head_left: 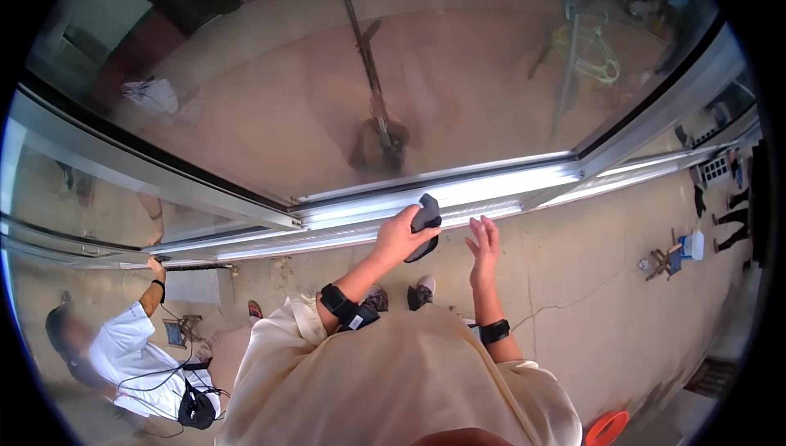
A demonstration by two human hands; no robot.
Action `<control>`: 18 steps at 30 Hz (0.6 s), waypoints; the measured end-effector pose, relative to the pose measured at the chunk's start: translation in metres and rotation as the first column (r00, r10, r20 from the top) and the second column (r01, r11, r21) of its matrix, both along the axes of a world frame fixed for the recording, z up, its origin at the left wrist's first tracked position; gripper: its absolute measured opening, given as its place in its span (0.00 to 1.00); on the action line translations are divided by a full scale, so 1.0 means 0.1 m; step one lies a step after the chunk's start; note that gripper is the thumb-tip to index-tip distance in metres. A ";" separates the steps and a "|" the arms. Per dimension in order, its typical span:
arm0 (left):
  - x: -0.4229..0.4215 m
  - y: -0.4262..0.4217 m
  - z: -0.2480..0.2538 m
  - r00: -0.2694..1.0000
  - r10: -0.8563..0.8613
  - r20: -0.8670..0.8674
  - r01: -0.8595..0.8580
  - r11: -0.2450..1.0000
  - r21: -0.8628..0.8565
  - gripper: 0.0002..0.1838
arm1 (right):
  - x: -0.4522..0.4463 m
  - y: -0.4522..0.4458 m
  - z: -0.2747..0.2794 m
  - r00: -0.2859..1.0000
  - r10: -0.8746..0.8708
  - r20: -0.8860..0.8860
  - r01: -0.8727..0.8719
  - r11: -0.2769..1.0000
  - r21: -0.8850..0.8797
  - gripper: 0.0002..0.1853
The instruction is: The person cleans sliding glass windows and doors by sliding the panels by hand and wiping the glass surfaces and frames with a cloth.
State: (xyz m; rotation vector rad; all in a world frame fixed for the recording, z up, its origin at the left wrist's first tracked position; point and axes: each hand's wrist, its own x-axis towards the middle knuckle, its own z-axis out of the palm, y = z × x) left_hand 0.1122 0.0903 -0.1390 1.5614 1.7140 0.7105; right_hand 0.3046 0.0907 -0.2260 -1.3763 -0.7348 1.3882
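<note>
Grips a dark cloth (426, 215) in the left hand (399, 240), at the middle of the frame, with thumb and fingers closed on it. Overlaps with it the edge of the bright sill (458, 190); cannot tell contact from mere overlap. Holds the right hand (485, 248) loose and unfolded just to the right, apart from the cloth. Has a blue-and-white bucket (692, 245) at the right of the frame, just beside a small stool (667, 259); cannot tell its contents. Has an orange basin (607, 428) at the lower right, cut by the dark rim of the view; cannot make out anything in it for certain. At the lower left, near a person in a white shirt (131, 356), shows a black bag (196, 407) among dark cables; cannot see into it. At the upper right, above the bucket, shows a pale block (715, 170) with dark holes. Wears black bands on both forearms, with a small white label (356, 322) by the left band (336, 302); cannot read it. Shows no legible brand or lettering elsewhere.
</note>
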 end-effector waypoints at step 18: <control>-2.16 -0.54 2.29 0.469 0.845 -0.258 0.296 0.125 0.947 0.26 | -0.46 1.38 2.98 0.804 -0.593 0.038 0.098 0.195 0.976 0.29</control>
